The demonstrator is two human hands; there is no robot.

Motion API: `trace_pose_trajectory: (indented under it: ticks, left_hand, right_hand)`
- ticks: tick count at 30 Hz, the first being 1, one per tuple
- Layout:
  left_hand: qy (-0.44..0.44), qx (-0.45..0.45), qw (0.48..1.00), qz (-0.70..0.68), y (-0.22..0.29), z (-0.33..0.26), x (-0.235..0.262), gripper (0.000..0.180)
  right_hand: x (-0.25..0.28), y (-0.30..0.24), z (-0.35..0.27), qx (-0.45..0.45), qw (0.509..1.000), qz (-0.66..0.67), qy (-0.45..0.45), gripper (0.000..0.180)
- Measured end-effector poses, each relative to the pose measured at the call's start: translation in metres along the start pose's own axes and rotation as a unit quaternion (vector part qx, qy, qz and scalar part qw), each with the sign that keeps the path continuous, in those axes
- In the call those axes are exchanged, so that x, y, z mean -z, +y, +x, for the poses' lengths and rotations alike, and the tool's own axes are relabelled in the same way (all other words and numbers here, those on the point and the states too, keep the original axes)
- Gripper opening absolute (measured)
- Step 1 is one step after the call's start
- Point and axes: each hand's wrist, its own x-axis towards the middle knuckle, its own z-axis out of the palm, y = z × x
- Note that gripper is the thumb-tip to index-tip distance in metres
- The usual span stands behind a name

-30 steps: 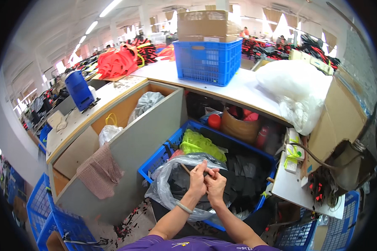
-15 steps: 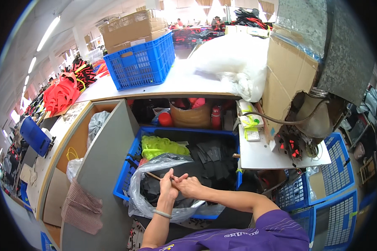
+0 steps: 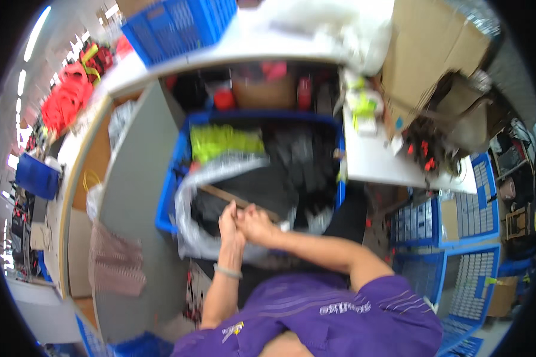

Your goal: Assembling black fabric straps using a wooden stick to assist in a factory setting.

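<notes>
Both hands meet over the blue crate (image 3: 171,196), above the clear bag (image 3: 220,172). The left hand (image 3: 230,225) and right hand (image 3: 255,225) touch, fingers pressed together on a thin brown strip (image 3: 220,194). The strip's long axis runs up-left from the grip, on the left hand's side. Motion blur hides the exact pinch.

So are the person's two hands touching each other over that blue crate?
Touching. The head view shows the left hand pressed against the right hand with no gap, above the blue crate.

A white worktable (image 3: 393,166) stands at the right, a grey panel (image 3: 131,196) at the left. Ceiling strip lights (image 3: 36,27) glow over the far left.
</notes>
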Motion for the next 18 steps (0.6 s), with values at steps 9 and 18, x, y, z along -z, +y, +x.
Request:
trace_pose_trajectory:
  ticks: [9, 18]
  left_hand:
    - [0.167, 0.116, 0.971, -0.123, 0.058, 0.003, 0.091, 0.043]
    - [0.089, 0.179, 0.952, -0.232, 0.057, 0.004, 0.077, 0.034]
  right_hand:
    - [-0.024, 0.026, -0.022, -0.12, 0.958, 0.134, 0.225, 0.012]
    - [-0.079, 0.067, -0.012, -0.112, 0.989, 0.004, 0.097, 0.01]
